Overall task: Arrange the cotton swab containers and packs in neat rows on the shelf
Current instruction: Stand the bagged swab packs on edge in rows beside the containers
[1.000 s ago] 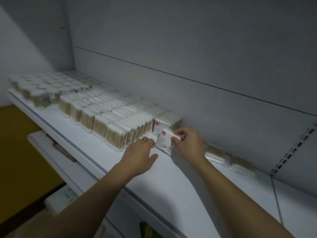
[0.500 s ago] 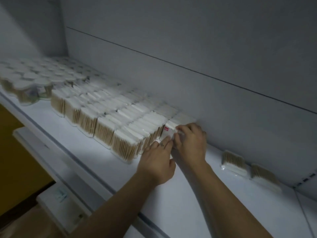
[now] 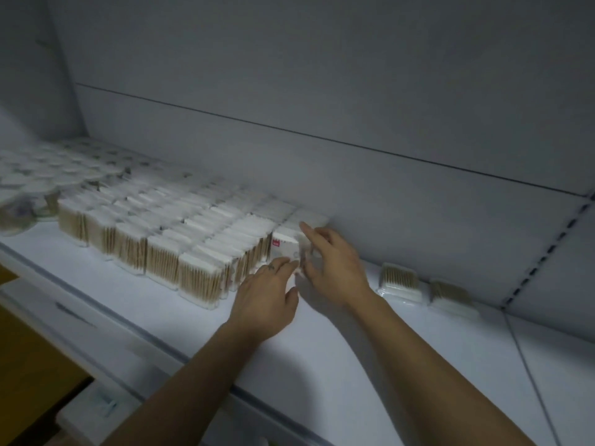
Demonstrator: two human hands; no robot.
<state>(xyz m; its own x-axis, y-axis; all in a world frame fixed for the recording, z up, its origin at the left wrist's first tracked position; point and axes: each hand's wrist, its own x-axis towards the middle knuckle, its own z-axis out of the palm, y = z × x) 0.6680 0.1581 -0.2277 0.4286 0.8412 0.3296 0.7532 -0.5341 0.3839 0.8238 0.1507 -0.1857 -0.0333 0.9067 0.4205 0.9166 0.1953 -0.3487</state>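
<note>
A white pack with a red label (image 3: 285, 247) stands at the right end of the rows of cotton swab packs (image 3: 167, 252) on the white shelf (image 3: 370, 349). My right hand (image 3: 335, 265) has its fingers spread over the pack's right side and top. My left hand (image 3: 267, 297) touches the pack's lower front with straight fingers. Two more swab packs lie flat to the right, one (image 3: 399, 281) nearer my hands and one (image 3: 450, 296) beyond it. Round swab containers (image 3: 29, 194) stand in rows at the far left, blurred.
The grey back panel (image 3: 354, 107) rises right behind the rows. A slotted upright (image 3: 544, 255) runs down at the right. A lower shelf (image 3: 64, 317) juts out below the front edge on the left.
Both hands brought the red-labelled pack in against the end of the row and stood it there. The right hand's fingers have spread looser over it. The camera view shifted slightly.
</note>
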